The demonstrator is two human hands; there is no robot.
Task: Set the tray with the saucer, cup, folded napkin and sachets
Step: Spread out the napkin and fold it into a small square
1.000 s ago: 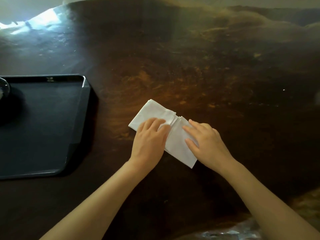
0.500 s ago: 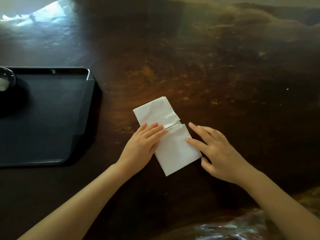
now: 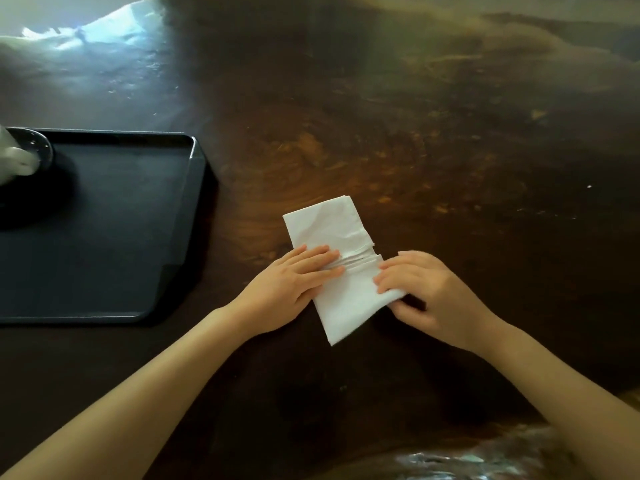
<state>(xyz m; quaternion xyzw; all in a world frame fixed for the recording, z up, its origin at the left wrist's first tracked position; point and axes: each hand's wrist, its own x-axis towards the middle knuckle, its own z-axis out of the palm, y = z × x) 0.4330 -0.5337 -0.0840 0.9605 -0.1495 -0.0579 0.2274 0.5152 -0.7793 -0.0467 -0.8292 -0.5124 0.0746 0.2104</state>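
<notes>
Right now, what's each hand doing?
Left hand: open, flat on the napkin.
Right hand: fingers curled round the napkin's right edge, pinching it.

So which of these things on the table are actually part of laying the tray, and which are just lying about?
Part of the job:
- white napkin, under the left hand and right hand
- black tray
- cup on a saucer, at the tray's far left, cut off by the frame

Lying about:
- something shiny at the near table edge, unclear what
</notes>
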